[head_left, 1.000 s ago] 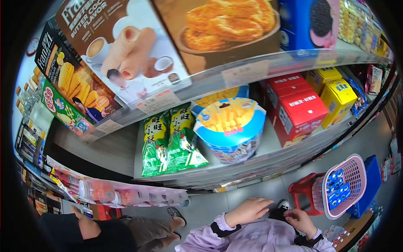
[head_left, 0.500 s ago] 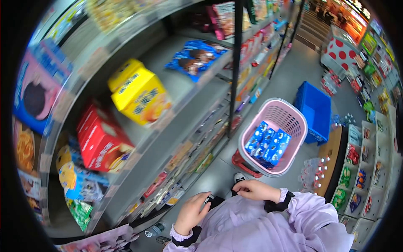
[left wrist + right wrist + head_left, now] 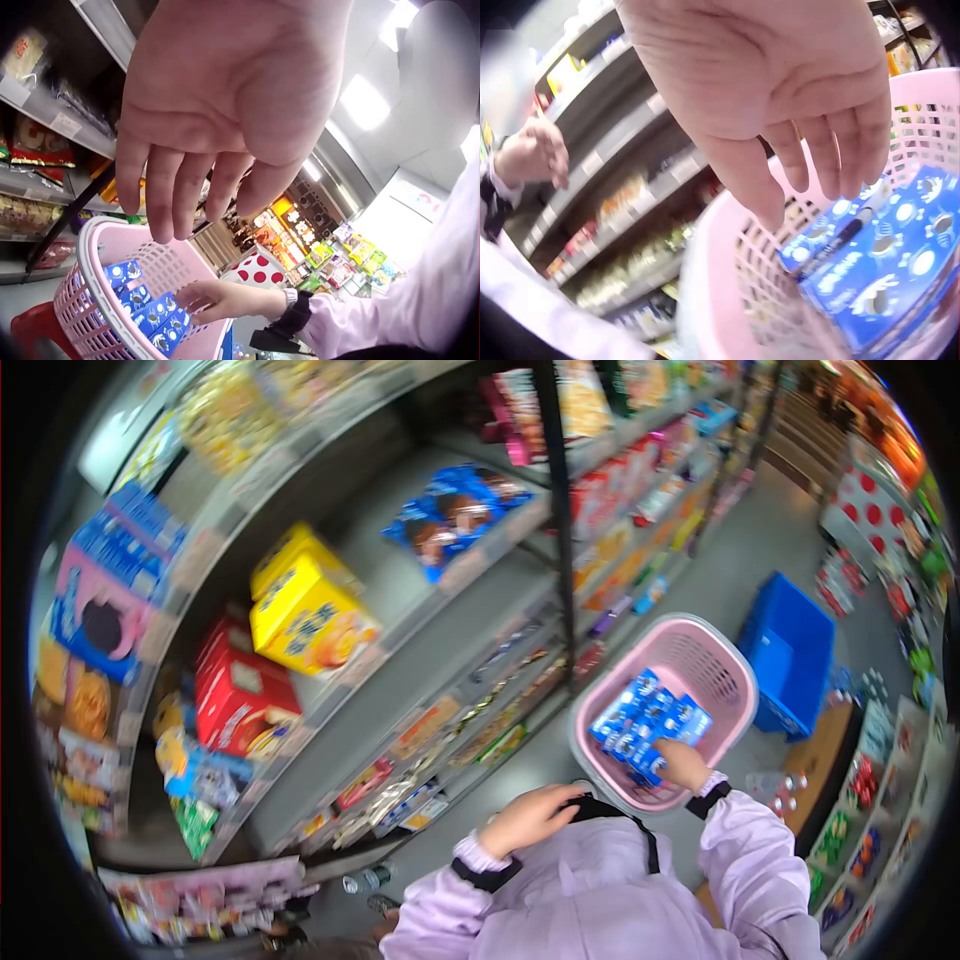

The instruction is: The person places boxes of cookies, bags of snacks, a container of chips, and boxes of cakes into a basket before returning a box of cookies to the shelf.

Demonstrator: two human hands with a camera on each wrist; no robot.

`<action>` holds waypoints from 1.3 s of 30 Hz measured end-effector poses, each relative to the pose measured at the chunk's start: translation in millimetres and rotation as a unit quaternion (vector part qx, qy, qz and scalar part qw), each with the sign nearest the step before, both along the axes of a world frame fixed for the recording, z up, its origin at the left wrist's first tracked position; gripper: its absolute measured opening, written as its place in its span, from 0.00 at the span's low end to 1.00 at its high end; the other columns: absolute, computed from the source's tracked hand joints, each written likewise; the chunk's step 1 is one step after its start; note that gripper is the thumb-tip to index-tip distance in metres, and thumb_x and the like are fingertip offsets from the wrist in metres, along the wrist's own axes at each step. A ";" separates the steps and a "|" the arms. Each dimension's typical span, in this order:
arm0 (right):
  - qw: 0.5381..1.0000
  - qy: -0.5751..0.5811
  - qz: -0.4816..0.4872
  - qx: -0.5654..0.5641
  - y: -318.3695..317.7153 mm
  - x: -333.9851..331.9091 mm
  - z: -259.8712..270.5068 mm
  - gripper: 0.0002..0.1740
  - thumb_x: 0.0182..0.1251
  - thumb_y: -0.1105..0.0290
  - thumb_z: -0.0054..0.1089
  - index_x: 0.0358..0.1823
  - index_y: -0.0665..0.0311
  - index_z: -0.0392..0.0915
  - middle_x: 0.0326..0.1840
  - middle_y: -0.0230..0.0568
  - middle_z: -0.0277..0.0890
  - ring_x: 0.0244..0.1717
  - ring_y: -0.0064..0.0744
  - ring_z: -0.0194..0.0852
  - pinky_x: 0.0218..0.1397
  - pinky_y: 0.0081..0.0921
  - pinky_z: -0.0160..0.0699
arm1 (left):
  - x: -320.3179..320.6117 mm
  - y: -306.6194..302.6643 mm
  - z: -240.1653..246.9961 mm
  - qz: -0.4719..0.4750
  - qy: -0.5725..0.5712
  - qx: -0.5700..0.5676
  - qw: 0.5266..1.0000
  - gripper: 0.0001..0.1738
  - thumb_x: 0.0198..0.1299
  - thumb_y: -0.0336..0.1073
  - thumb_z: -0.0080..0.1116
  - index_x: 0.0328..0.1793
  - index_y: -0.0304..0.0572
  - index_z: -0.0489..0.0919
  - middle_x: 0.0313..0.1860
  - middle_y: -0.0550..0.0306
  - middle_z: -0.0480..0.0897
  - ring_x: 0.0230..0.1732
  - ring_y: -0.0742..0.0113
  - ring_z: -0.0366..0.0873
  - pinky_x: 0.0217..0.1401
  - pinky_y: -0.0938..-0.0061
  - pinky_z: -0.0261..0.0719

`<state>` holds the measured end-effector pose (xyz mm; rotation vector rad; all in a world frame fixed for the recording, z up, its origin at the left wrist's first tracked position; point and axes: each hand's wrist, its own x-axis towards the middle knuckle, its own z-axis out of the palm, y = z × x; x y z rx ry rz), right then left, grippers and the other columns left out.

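A pink plastic basket point(image 3: 742, 682) holds several blue snack boxes point(image 3: 640, 718) with cookie pictures. My right hand point(image 3: 684, 768) reaches inside over its near side. In the right wrist view, the thumb and fingers of that hand point(image 3: 780, 82) point down, apart from each other, right at the edge of the blue boxes point(image 3: 900, 262), and nothing is held between them. My left hand point(image 3: 532, 818) hovers in front of the body, left of the basket. Its fingers hang loosely straight with nothing in them, as the left wrist view shows the left palm point(image 3: 232, 90).
A red stool point(image 3: 45, 330) supports the basket. Behind it stands a blue bin point(image 3: 790, 655). Shelves on the left carry a yellow box point(image 3: 310, 610), a red box point(image 3: 240, 690) and a blue snack bag point(image 3: 455, 515). Bottles point(image 3: 780, 792) stand on the floor to the right.
The head view has swung right from the shelf of snacks to the basket. My right hand has gone from in front of the body into the basket; the left stays near the body.
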<state>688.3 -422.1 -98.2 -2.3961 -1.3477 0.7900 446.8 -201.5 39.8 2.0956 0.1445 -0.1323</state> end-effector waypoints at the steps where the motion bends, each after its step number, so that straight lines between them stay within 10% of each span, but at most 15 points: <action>1: 0.998 -0.025 0.023 -0.054 -1.3 12.7 -18.3 0.34 0.41 0.68 0.69 0.55 0.66 0.70 0.51 0.53 0.72 0.51 0.53 0.71 0.52 0.43 0.72 | 7.9 -0.1 -15.8 -0.005 -0.024 -0.010 1.000 0.21 0.62 0.37 0.52 0.61 0.40 0.72 0.49 0.48 0.79 0.49 0.56 0.79 0.52 0.68 0.76; 9: 0.914 -0.166 0.314 -0.195 26.0 22.8 -55.0 0.67 0.32 0.52 0.78 0.74 0.55 0.44 0.75 0.51 0.43 0.74 0.53 0.43 0.72 0.53 0.46 | 56.1 -8.2 -65.8 0.059 0.000 -0.028 0.998 0.16 0.58 0.32 0.49 0.51 0.36 0.75 0.44 0.42 0.80 0.46 0.47 0.77 0.50 0.61 0.74; 17: 0.893 -0.199 0.400 -0.044 27.2 16.5 -57.5 0.56 0.29 0.58 0.78 0.66 0.58 0.59 0.66 0.47 0.60 0.67 0.48 0.57 0.65 0.47 0.59 | 30.7 1.0 -54.0 0.096 0.039 -0.039 0.994 0.18 0.58 0.33 0.51 0.54 0.35 0.75 0.39 0.44 0.80 0.41 0.52 0.79 0.45 0.65 0.76; 25: 0.887 -0.194 0.419 0.026 14.5 12.0 -65.1 0.10 0.53 0.70 0.52 0.39 0.58 0.73 0.39 0.36 0.69 0.43 0.36 0.70 0.46 0.34 0.71 | 23.4 -1.2 -73.9 0.113 0.085 -0.056 0.988 0.17 0.60 0.34 0.52 0.54 0.36 0.74 0.39 0.48 0.81 0.41 0.57 0.79 0.46 0.69 0.76; 34: 0.921 -0.053 0.375 -0.092 20.9 33.0 -26.9 0.24 0.42 0.77 0.63 0.45 0.65 0.70 0.44 0.47 0.69 0.48 0.50 0.71 0.50 0.40 0.73 | 28.7 -4.8 -76.6 0.093 0.059 -0.043 0.993 0.17 0.60 0.34 0.51 0.54 0.35 0.75 0.36 0.52 0.81 0.36 0.61 0.78 0.42 0.71 0.76; 39: 0.965 0.151 0.201 0.068 32.8 74.1 28.1 0.32 0.40 0.68 0.75 0.47 0.66 0.67 0.44 0.50 0.68 0.44 0.46 0.70 0.50 0.34 0.73 | 44.8 -11.4 -73.7 0.060 0.022 -0.030 0.998 0.24 0.59 0.39 0.55 0.60 0.34 0.70 0.47 0.45 0.78 0.47 0.55 0.77 0.52 0.68 0.74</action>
